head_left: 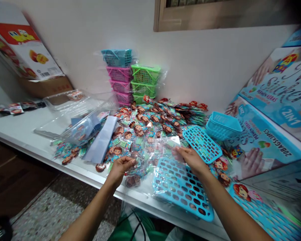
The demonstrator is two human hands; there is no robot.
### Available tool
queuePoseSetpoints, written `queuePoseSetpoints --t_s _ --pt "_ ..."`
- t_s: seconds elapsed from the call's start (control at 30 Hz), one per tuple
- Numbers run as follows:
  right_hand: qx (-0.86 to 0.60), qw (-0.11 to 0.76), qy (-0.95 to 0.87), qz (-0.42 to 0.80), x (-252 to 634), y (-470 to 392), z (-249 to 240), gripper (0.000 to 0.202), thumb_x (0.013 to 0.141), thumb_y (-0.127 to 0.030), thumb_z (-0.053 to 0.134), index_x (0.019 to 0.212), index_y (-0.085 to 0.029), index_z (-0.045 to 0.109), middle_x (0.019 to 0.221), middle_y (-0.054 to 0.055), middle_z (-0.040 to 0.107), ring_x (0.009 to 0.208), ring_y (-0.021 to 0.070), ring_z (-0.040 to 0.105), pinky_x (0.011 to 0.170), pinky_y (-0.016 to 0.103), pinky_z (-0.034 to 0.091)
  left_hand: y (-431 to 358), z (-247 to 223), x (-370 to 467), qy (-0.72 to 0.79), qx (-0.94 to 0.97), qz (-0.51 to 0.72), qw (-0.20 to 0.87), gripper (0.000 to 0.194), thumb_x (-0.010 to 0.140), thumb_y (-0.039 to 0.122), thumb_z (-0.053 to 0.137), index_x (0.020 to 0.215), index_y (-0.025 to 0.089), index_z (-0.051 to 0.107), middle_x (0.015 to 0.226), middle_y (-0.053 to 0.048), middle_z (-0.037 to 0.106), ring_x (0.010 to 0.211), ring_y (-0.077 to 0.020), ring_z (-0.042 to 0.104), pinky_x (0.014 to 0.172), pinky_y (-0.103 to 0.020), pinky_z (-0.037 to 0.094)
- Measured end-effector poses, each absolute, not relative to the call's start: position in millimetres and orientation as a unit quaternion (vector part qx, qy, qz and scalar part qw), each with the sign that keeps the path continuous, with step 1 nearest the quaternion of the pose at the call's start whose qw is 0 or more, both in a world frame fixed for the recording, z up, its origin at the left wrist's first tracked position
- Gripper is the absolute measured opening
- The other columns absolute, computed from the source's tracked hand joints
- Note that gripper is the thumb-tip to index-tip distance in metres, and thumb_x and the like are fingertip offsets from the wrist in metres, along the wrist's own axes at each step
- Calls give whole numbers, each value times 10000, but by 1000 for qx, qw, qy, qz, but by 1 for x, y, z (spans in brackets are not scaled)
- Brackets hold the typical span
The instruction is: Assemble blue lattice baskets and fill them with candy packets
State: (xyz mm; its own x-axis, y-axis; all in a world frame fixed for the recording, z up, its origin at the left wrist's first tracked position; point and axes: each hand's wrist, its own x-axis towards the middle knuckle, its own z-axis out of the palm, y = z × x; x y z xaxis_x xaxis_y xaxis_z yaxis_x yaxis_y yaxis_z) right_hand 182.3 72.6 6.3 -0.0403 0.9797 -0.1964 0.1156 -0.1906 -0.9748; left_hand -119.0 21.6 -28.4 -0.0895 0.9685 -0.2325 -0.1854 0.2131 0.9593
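A clear plastic bag (150,150) stretches between my two hands above the table. My left hand (122,167) pinches its left side, thumb against the fingers. At its upper right, my right hand (189,157) grips the film with closed fingers. Under the bag's right part and my right forearm lies a blue perforated basket (183,187) near the front edge. A smaller blue perforated piece (203,144) rests behind it. Many small picture packets (137,129) are heaped around and beyond my hands.
Wrapped pink baskets (119,74) and green baskets (145,74) stand stacked by the wall. Blue baskets (223,125) sit nested at right, beside large sticker cartons (273,117). Clear trays (57,124) and a pale blue strip (101,139) lie left. A fruit-printed carton (27,47) stands back left.
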Motion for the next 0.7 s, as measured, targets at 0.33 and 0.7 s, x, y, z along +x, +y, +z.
queuePoseSetpoints --t_s 0.33,0.7 --pt "-549 431 -521 491 189 73 0 366 660 -524 732 666 -160 700 600 1 621 583 146 528 598 283 406 17 -29 -117 539 388 489 566 332 669 431 738 722 162 550 625 18 627 438 -57 440 446 -184 285" --pt "-518 408 -560 502 186 56 20 313 665 -463 757 729 -167 678 687 -2 629 660 141 540 659 277 427 46 39 -100 501 673 511 190 292 785 300 649 1074 250 650 1141 -68 641 1130 -243 530 1017 -372 344"
